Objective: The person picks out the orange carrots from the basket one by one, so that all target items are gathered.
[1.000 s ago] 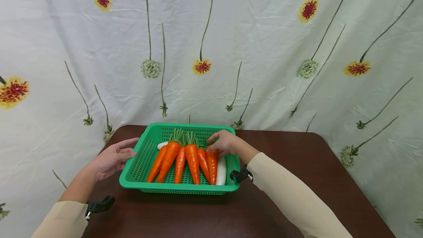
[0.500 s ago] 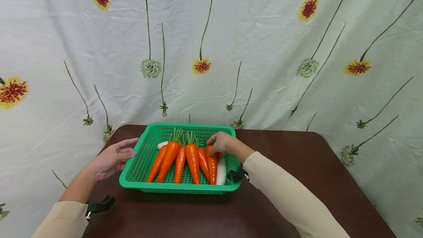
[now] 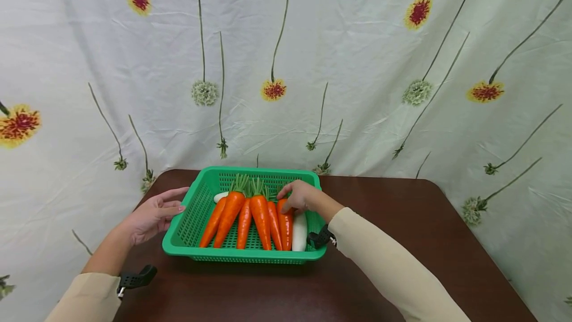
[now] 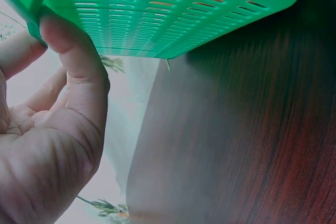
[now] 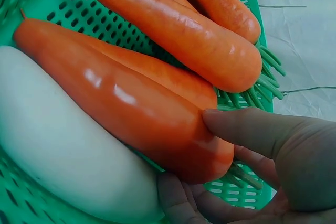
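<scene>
A green plastic basket [image 3: 250, 255] holds several orange carrots with cut green stems. My left hand [image 3: 154, 217] pinches its left rim; the left wrist view shows the thumb [image 4: 60, 32] against the rim's edge. Inside the basket, my right hand [image 3: 306, 198] grips the rightmost carrot [image 3: 285, 225] near its stem end. In the right wrist view the right thumb [image 5: 247, 124] presses on top of that carrot, with the other fingers curled round its far end, partly hidden. Beside it lies a smooth, white, elongated vegetable [image 5: 68, 145], close to the right fingertips.
The basket stands on a dark brown wooden table [image 3: 384, 222], towards its back edge. Behind hangs a white cloth [image 3: 250, 128] printed with flowers. Another white piece [image 3: 220, 197] shows behind the carrots at the left. Black straps [image 3: 138, 277] sit on both wrists.
My right hand has shifted slightly left and down, its thumb now further onto the carrot, which has moved a little left. My left hand has stayed at the basket rim.
</scene>
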A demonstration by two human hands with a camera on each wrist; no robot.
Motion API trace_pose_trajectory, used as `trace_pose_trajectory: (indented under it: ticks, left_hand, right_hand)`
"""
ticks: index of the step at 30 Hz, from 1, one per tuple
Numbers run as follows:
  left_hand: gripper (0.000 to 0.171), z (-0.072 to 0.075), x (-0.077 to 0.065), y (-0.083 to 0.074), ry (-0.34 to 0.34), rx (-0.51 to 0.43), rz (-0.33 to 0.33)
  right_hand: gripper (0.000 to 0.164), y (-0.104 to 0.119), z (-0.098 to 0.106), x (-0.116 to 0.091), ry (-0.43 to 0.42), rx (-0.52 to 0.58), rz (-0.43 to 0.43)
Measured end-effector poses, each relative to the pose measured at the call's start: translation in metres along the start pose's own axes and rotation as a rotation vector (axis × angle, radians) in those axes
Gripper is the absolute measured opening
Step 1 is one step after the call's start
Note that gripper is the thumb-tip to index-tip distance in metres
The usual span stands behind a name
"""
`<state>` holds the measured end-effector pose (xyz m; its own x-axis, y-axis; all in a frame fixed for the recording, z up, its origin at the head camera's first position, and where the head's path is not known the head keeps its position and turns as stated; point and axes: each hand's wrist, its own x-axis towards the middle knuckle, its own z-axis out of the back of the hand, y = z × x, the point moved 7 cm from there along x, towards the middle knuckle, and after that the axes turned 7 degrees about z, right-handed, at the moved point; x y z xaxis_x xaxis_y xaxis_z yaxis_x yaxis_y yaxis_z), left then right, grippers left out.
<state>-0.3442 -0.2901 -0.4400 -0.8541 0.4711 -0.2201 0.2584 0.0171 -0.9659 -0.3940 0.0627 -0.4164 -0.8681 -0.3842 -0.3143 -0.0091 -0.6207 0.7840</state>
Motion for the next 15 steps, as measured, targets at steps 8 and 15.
trace_pose_trajectory:
  ticks: [8,15]
  left_hand:
    - [0.06,-0.0005,0.0013,-0.0002,-0.001,-0.002,-0.003]
    - [0.059,0.0002,0.001,0.0005,-0.008,-0.001,0.005]
  right_hand:
    - [0.041,-0.0008,0.0035,-0.0005,-0.018,0.058,0.029]
    - [0.043,-0.0023,0.0046,-0.0017,-0.007,0.104,0.035]
